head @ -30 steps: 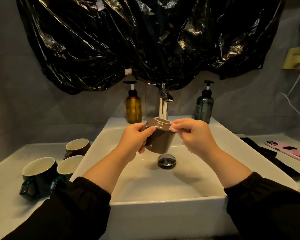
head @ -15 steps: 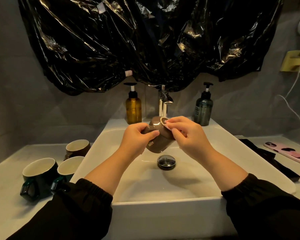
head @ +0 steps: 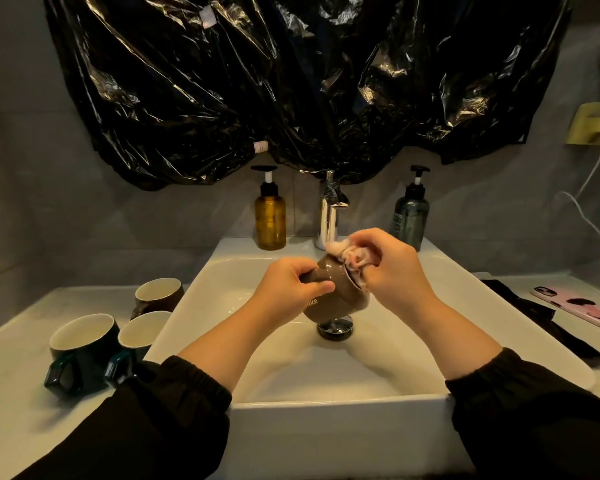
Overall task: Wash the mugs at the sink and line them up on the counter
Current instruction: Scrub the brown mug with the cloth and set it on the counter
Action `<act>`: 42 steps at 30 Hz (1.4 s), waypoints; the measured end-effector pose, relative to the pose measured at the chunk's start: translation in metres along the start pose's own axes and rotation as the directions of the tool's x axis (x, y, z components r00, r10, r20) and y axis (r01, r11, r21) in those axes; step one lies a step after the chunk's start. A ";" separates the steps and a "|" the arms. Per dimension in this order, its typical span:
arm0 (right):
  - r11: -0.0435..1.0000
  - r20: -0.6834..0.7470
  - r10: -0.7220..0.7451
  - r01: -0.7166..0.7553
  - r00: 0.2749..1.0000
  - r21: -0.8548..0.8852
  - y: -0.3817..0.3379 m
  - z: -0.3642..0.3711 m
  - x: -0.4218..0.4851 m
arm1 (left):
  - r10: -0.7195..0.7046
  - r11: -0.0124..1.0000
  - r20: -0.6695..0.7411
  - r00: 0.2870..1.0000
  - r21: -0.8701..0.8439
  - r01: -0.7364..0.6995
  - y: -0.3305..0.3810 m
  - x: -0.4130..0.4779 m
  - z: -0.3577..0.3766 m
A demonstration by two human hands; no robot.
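Mid-wash | left hand (head: 291, 287) grips brown mug (head: 331, 301) over sink (head: 326, 407) | right hand (head: 392, 268) pinches pale cloth (head: 347, 256) at its rim | three mugs (head: 84, 341) clustered on counter (head: 11, 410), unaligned; washed or not, unclear.

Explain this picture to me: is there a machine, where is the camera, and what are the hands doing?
No machine: a person's two bare hands, filmed by one camera worn on the head, looking down over a white sink. The left hand holds a brown mug, tipped on its side above the drain. The right hand pinches a pale cloth at the mug's mouth. Three more mugs stand on the counter to the left. An amber bottle and a dark bottle flank the tap; a pink phone lies on the right.
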State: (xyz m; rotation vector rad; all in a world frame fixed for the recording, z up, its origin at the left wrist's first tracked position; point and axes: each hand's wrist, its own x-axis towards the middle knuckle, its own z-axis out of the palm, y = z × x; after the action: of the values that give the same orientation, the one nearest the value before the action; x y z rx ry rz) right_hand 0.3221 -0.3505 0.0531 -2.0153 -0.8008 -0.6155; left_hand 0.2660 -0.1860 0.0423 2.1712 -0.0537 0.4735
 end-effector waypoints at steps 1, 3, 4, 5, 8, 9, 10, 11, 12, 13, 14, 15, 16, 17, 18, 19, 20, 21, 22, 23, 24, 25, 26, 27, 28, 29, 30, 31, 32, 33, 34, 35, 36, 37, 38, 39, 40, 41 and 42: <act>1.000 0.021 -0.008 0.008 1.000 0.008 -0.001 0.001 0.000 | -0.008 1.000 -0.023 1.000 -0.001 0.008 -0.001 0.000 0.000; 0.999 0.074 0.014 -0.016 0.997 0.028 -0.002 0.001 -0.001 | -0.043 0.998 -0.088 0.995 -0.042 0.039 -0.002 0.002 -0.001; 0.998 0.105 0.025 -0.031 0.994 0.049 -0.002 0.000 -0.001 | -0.059 0.997 -0.123 0.991 -0.061 0.051 -0.003 0.003 -0.003; 0.996 0.132 0.037 -0.047 0.991 0.074 -0.003 -0.001 0.000 | -0.073 0.995 -0.154 0.985 -0.073 0.062 -0.003 0.004 -0.004; 0.972 0.244 0.127 -0.170 0.961 0.165 -0.006 -0.003 0.002 | -0.092 0.992 -0.200 0.975 -0.103 0.072 -0.006 0.006 -0.006; 0.953 0.288 0.176 -0.236 0.941 0.188 -0.007 -0.003 0.002 | -0.093 0.992 -0.195 0.976 -0.100 0.075 -0.006 0.006 -0.005; 0.937 0.319 0.222 -0.291 0.922 0.190 -0.008 -0.001 0.002 | -0.088 0.993 -0.184 0.979 -0.090 0.072 -0.005 0.006 -0.005; 0.933 0.326 0.250 -0.316 0.912 0.170 -0.008 -0.001 0.002 | -0.079 0.995 -0.170 0.982 -0.079 0.066 -0.004 0.005 -0.004; 0.942 0.314 0.252 -0.306 0.915 0.135 -0.008 0.001 0.002 | -0.069 0.996 -0.158 0.985 -0.073 0.058 -0.003 0.004 -0.004; 0.952 0.289 0.249 -0.289 0.924 0.104 -0.007 0.002 0.002 | -0.056 0.997 -0.147 0.988 -0.067 0.046 -0.003 0.004 -0.004; 0.957 0.254 0.252 -0.279 0.934 0.076 -0.004 0.002 0.003 | -0.043 0.998 -0.134 0.990 -0.056 0.036 -0.003 0.003 -0.004; 0.960 0.207 0.259 -0.274 0.943 0.050 -0.002 0.002 0.004 | -0.031 0.999 -0.117 0.993 -0.045 0.026 -0.002 0.002 -0.003; 0.963 0.153 0.260 -0.268 0.953 0.031 0.000 0.002 0.005 | -0.018 0.999 -0.098 0.995 -0.038 0.014 -0.001 0.001 -0.002; 0.967 0.105 0.250 -0.254 0.963 0.029 0.002 0.002 0.005 | -0.005 0.999 -0.081 0.997 -0.036 0.002 0.000 0.001 -0.002; 0.973 0.072 0.223 -0.227 0.972 0.045 0.002 0.003 0.005 | 0.002 0.999 -0.070 0.998 -0.040 -0.004 0.000 0.001 -0.002; 0.979 0.060 0.186 -0.190 0.981 0.074 0.002 0.003 0.003 | 0.003 0.999 -0.065 0.998 -0.045 -0.005 0.001 0.000 -0.002; 0.983 0.067 0.144 -0.150 0.987 0.108 0.001 0.002 0.002 | 0.000 0.999 -0.066 0.998 -0.048 -0.003 0.002 0.000 -0.002; 0.984 0.085 0.105 -0.116 0.991 0.138 -0.001 0.001 0.000 | -0.002 0.999 -0.072 0.997 -0.047 -0.001 0.002 0.000 -0.003; 0.983 0.108 0.078 -0.095 0.991 0.160 -0.002 0.000 -0.001 | -0.005 0.999 -0.083 0.997 -0.044 0.001 0.002 0.000 -0.004; 0.981 0.132 0.066 -0.088 0.989 0.170 -0.004 -0.001 0.000 | -0.007 0.999 -0.096 0.995 -0.042 0.002 0.001 0.001 -0.005; 0.981 0.153 0.073 -0.099 0.985 0.167 -0.003 -0.002 0.001 | -0.007 0.999 -0.107 0.994 -0.043 0.002 0.001 0.001 -0.005; 0.981 0.169 0.099 -0.125 0.981 0.147 -0.002 -0.003 0.002 | -0.004 0.999 -0.109 0.994 -0.046 -0.001 0.001 0.000 -0.006; 0.981 0.167 0.139 -0.159 0.976 0.112 0.001 -0.002 0.003 | -0.001 0.999 -0.097 0.995 -0.047 -0.004 0.001 0.000 -0.006; 0.979 0.139 0.184 -0.194 0.973 0.063 0.005 -0.001 0.004 | 0.003 0.999 -0.073 0.997 -0.050 -0.007 0.000 0.000 -0.006; 0.974 0.086 0.222 -0.225 0.971 0.019 0.008 0.000 0.005 | 0.010 0.999 -0.041 0.999 -0.049 -0.012 0.000 -0.001 -0.006; 0.969 0.019 0.245 -0.245 0.969 -0.002 0.011 0.000 0.005 | 0.016 0.999 -0.007 1.000 -0.043 -0.017 0.001 -0.001 -0.005; 0.968 -0.046 0.250 -0.250 0.967 0.010 0.011 0.000 0.005 | 0.020 0.999 0.023 1.000 -0.032 -0.020 0.001 -0.002 -0.004; 0.972 -0.095 0.234 -0.230 0.968 0.044 0.010 -0.001 0.005 | 0.025 1.000 0.045 0.999 -0.019 -0.024 0.002 -0.002 -0.002; 0.981 -0.120 0.186 -0.178 0.975 0.076 0.007 0.000 0.004 | 0.030 1.000 0.058 0.998 -0.006 -0.030 0.002 -0.002 -0.001; 0.992 -0.116 0.107 -0.098 0.988 0.079 0.004 0.000 0.003 | 0.035 0.999 0.062 0.997 0.006 -0.036 0.002 -0.002 0.000; 0.998 -0.086 0.015 -0.009 0.996 0.065 0.001 0.003 0.001 | 0.039 0.999 0.059 0.997 0.016 -0.040 0.002 -0.002 0.000; 0.996 -0.040 -0.061 0.063 0.997 0.059 -0.001 0.005 -0.001 | 0.043 0.999 0.050 0.998 0.022 -0.044 0.002 -0.003 -0.001; 0.992 0.004 -0.103 0.103 0.995 0.067 -0.001 0.007 -0.002 | 0.049 0.999 0.038 0.998 0.021 -0.050 0.002 -0.003 -0.002; 0.990 0.038 -0.119 0.116 0.992 0.079 -0.001 0.008 -0.002 | 0.058 0.998 0.026 0.998 0.010 -0.058 0.001 -0.003 -0.003; 0.989 0.052 -0.121 0.116 0.991 0.090 -0.001 0.009 -0.001 | 0.064 0.998 0.016 0.998 -0.011 -0.064 0.001 -0.003 -0.004; 0.989 0.054 -0.105 0.099 0.993 0.105 -0.001 0.008 0.000 | 0.065 0.997 0.008 0.998 -0.041 -0.065 0.001 -0.003 -0.004; 0.989 0.053 -0.066 0.058 0.996 0.137 -0.002 0.007 0.001 | 0.063 0.995 -0.001 0.998 -0.074 -0.063 0.000 -0.003 -0.004; 0.982 0.061 0.000 -0.012 0.998 0.191 -0.003 0.004 0.002 | 0.060 0.993 -0.014 0.998 -0.102 -0.061 0.001 -0.002 -0.004; 0.962 0.081 0.082 -0.100 0.993 0.253 -0.003 0.003 0.003 | 0.053 0.991 -0.030 0.998 -0.118 -0.056 0.001 -0.002 -0.004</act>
State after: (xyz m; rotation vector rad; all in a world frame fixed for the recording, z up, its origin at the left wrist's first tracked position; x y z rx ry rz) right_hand 0.3221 -0.3457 0.0556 -1.8311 -0.7821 -0.3694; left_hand 0.2630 -0.1837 0.0445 2.0505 -0.1243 0.5175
